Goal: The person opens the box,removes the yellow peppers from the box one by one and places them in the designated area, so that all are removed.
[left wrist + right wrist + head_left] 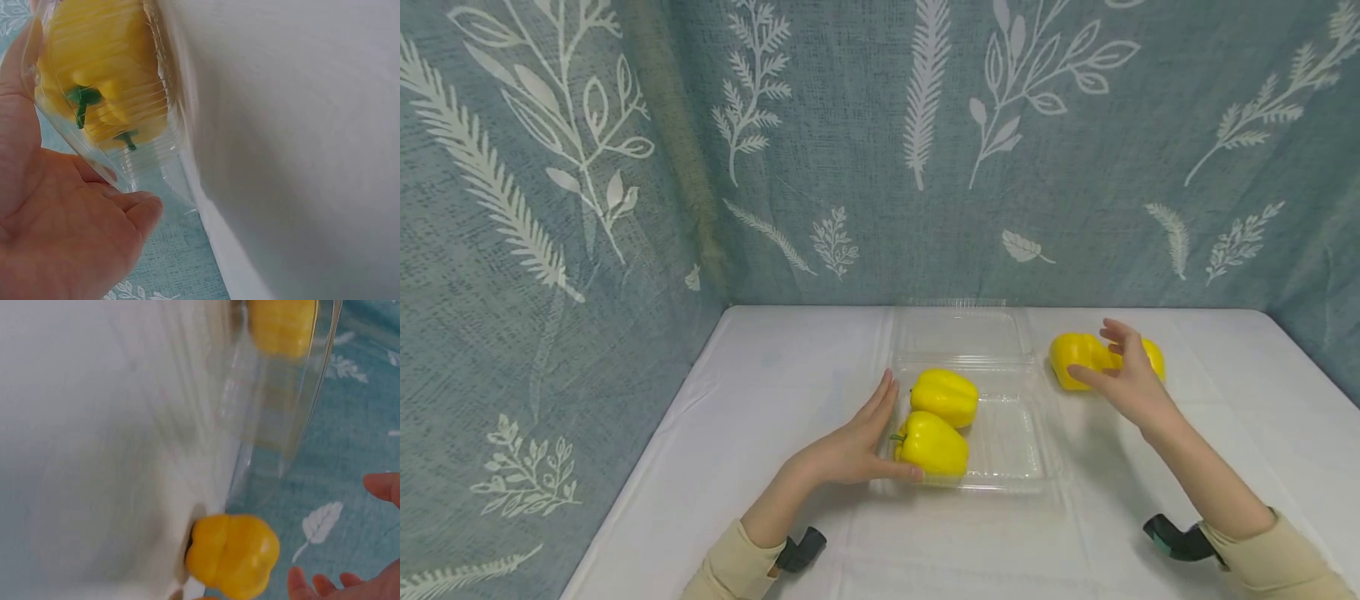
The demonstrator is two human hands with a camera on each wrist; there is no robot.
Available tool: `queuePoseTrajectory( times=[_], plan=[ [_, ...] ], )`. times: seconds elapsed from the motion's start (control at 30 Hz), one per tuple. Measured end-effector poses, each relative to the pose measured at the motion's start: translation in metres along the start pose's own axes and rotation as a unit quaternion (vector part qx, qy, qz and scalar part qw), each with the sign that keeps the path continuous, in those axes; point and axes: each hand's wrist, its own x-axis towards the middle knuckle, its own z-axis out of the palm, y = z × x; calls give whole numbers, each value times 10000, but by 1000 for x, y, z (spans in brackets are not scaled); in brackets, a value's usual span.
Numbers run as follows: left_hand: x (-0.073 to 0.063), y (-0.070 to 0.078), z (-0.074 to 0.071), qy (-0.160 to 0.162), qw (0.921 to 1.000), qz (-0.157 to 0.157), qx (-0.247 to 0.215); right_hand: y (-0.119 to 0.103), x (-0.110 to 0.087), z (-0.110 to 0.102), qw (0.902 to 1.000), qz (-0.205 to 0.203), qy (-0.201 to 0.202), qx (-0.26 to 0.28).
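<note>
A clear plastic clamshell box (pixel 1011 433) lies open on the table, its lid (pixel 962 333) folded back. Two yellow bell peppers sit in its left half, a rear one (pixel 944 397) and a front one (pixel 931 444); green stems show through the wall in the left wrist view. My left hand (pixel 857 446) touches the box, its straight fingers along the left wall and its thumb at the front rim. To the right of the box, my right hand (pixel 1127 379) hovers with spread fingers over two more yellow peppers, a left one (pixel 1075 360) and a partly hidden right one (pixel 1154 358).
A white cloth (pixel 760 392) covers the table. A blue-green curtain (pixel 865 150) with white leaf prints hangs behind it and along the left. Black wrist mounts (pixel 801 550) show at both cuffs.
</note>
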Motion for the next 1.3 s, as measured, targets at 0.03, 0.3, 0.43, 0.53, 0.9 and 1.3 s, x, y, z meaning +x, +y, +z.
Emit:
queuePoseTrajectory(
  times=[0.03,0.3,0.43,0.53,0.9,1.3],
  plan=[
    [0,0,0,2,10000,8,-19,-14,-7,1,9999,-18,-112,90],
    [0,0,0,-7,10000,-6,-66,-67,-31,19,9965,-336,-684,342],
    [1,1,0,2,10000,-5,-61,-65,-31,33,9942,-642,-810,307],
    [1,0,0,5,10000,4,-60,-95,-44,36,9914,-723,-997,441],
    [2,0,0,-28,10000,-25,-66,-104,-45,59,9811,-1200,-1343,712],
    [2,0,0,-9,10000,-12,-17,-104,-39,78,9741,-1503,-1611,509]
  ],
)
